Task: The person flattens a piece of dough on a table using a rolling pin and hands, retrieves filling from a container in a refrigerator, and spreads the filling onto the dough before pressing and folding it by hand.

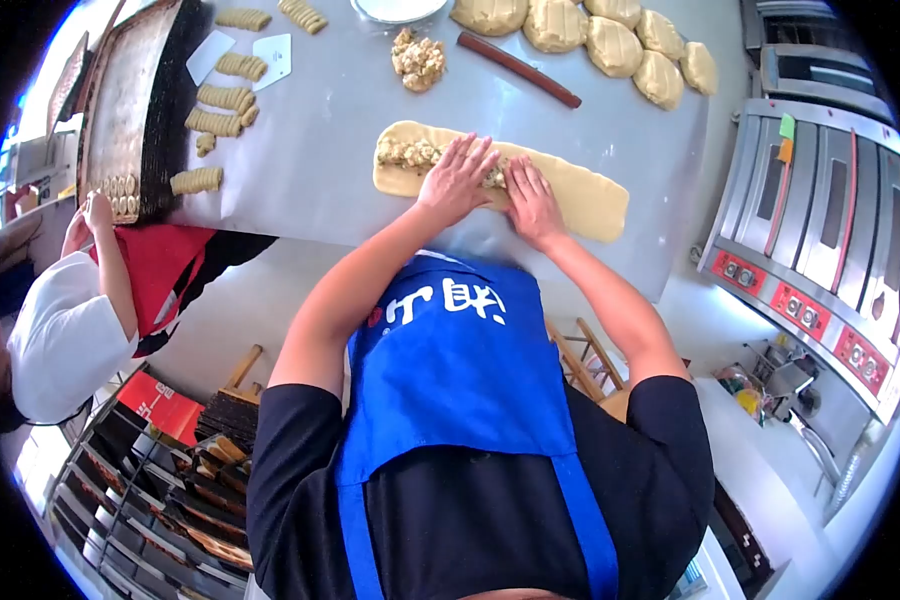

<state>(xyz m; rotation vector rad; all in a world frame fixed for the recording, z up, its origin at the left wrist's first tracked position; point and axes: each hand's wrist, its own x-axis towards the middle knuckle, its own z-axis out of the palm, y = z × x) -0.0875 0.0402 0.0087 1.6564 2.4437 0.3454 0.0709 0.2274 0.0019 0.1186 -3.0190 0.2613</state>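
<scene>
Yellow dough in a long flat strip [585,200] lay on the smooth grey worktop [310,150] directly in front of you, its left end set farther from you than its right. Crumbly pale tan filling [408,153] ran along it, showing to the left of your hands and in a small patch between them. Your left hand [457,180] rested palm down over the filling, fingers stretched out; your right hand [534,203] lay just beside it, likewise flat and extended on the strip (how hard you pressed could not be told).

Beyond the strip, a loose heap of crumbly tan mix [417,60] sat on the worktop, with a slim reddish-brown rolling pin [518,69] slantwise to its right. Plump pale yellow dough lumps [613,47] were grouped past the pin, and part of a round white dish [400,8] showed at the far edge of view.

On your left, ridged greenish-beige pastry pieces [221,98] were spread about two thin white flat scrapers [273,62]. Past them was a dark-rimmed rectangular tray [120,90], where a white-sleeved co-worker's hands [98,212] were close together near small pale rolled pieces [120,187]. Your blue cloth apron [450,350] bore white lettering.
</scene>
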